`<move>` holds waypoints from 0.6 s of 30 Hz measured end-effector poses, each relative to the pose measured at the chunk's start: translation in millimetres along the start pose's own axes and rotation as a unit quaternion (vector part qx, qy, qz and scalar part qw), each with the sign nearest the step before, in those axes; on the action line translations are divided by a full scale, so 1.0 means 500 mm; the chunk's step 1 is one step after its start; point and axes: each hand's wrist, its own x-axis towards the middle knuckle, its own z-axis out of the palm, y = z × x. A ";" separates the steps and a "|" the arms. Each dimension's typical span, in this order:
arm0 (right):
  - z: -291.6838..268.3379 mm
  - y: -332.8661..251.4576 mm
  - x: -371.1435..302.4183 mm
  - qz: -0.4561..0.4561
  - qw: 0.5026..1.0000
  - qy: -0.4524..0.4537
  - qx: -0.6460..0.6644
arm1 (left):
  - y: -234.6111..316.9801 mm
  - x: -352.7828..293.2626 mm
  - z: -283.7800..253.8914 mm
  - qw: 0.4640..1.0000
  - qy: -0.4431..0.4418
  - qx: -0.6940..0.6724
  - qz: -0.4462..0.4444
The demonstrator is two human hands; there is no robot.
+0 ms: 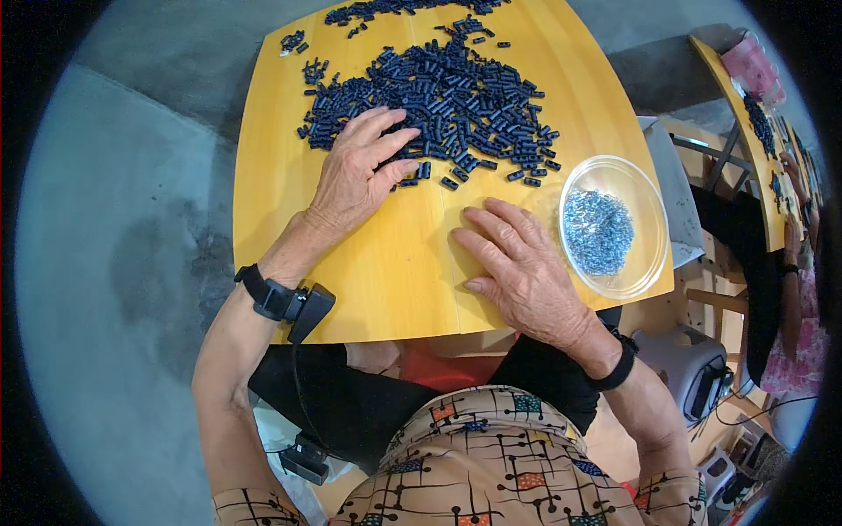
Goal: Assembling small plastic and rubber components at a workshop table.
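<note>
With your left hand [355,171] loosely spread at the near-left edge of the heaped black cylindrical plastic pieces [447,110] on the yellow wooden table [386,280], right hand [531,267] unclenched, palm-down, slide only 1 piece clear.

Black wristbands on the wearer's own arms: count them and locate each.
2. One black wristband, carrying a black box, is behind the left hand; the other wristband is behind the right hand. The sleeves could hide more.
</note>
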 end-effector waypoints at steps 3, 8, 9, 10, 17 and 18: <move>-0.003 0.003 0.006 0.009 1.000 -0.014 -0.002 | -0.013 -0.006 0.005 1.000 -0.009 -0.004 -0.004; -0.001 0.003 0.014 0.012 1.000 -0.023 0.014 | -0.017 -0.022 -0.005 1.000 -0.005 -0.008 -0.025; -0.001 0.003 0.016 0.017 0.999 -0.026 0.018 | -0.011 -0.026 -0.008 0.999 -0.005 -0.020 -0.031; -0.001 0.002 0.016 0.021 0.999 -0.028 0.023 | -0.007 -0.029 -0.011 0.999 -0.004 -0.031 -0.037; -0.008 0.002 0.021 0.039 0.998 -0.049 0.029 | -0.006 -0.042 -0.031 0.992 0.015 -0.099 -0.072; -0.010 0.002 0.021 0.038 0.998 -0.050 0.030 | -0.008 -0.035 -0.035 0.992 0.015 -0.099 -0.074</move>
